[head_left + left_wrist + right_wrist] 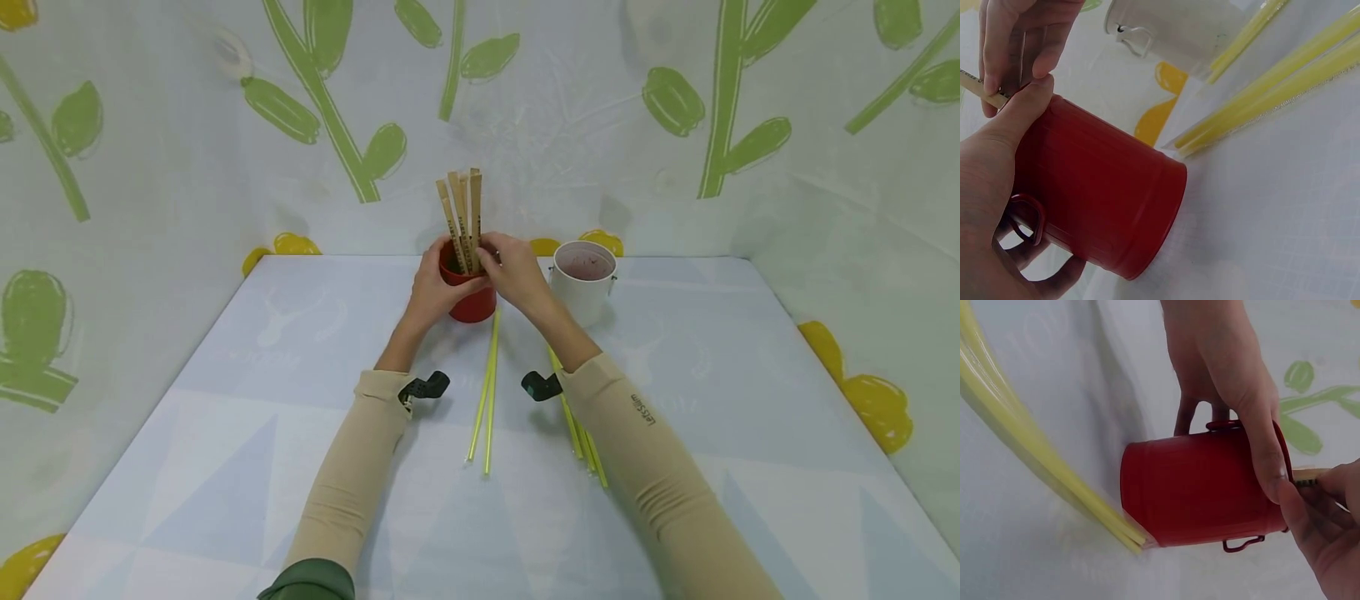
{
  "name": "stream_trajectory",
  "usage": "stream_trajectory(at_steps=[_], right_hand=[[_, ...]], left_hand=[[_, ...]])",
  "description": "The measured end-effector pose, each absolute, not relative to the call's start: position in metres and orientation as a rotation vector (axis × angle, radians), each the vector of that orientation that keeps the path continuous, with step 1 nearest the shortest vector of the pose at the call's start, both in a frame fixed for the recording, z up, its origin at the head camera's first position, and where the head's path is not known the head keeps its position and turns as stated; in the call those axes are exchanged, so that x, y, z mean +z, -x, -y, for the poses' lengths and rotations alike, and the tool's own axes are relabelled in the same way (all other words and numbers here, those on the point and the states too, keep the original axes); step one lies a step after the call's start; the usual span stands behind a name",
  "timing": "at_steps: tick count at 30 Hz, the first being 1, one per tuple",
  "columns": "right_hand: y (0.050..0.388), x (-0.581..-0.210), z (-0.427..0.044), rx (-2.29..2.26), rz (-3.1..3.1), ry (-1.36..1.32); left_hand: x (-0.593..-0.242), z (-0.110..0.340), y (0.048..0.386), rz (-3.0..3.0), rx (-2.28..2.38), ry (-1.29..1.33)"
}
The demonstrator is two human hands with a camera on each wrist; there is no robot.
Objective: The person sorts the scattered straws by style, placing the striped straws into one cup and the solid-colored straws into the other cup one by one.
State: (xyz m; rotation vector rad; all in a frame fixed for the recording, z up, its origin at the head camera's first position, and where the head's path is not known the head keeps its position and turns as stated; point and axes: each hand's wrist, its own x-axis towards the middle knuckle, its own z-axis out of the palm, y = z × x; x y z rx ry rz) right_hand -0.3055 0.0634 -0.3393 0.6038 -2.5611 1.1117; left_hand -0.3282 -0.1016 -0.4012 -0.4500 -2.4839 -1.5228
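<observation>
Left hand (438, 292) is clamped round the red bucket (472, 310), thumb along the near side of the rim, fingers round the far side. Bucket is upright at the back of the table (217, 433), roughly mid-width, handle loops on its sides. Wooden sticks (459, 212) with dark print stand in it, tops fanned well above the rim; exact count unclear, they overlap. Right hand (517, 267) is at the rim, thumb and fingers pinching one of the sticks. Hands are together there, right fingers just beside left thumb. White bucket (583, 292) stands upright to the right, near but apart from the red one. Two yellow sticks (483, 408) lie on the table, far ends by the red bucket's base. More yellow sticks (585, 442) lie further right, partly hidden under the right forearm.
</observation>
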Motion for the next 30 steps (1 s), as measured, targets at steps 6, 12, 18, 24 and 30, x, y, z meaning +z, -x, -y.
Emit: stream_trajectory(at_steps=[6, 12, 18, 24, 30], right_hand=[[0.308, -0.337, -0.062, 1.063, 2.59, -0.586], [0.309, -0.33, -0.065, 1.068, 2.619, -0.508], [0.311, -0.327, -0.067, 1.095, 2.594, -0.49], [0.311, -0.33, -0.066, 1.125, 2.573, -0.5], [0.308, -0.329, -0.065, 1.13, 2.539, -0.525]], left_hand=[[-0.402, 0.101, 0.328, 2.484, -1.536, 0.444], [-0.401, 0.099, 0.329, 2.483, -1.55, 0.438], [-0.401, 0.1, 0.33, 2.468, -1.562, 0.441], [-0.403, 0.101, 0.33, 2.464, -1.553, 0.442], [-0.403, 0.101, 0.33, 2.471, -1.545, 0.441]])
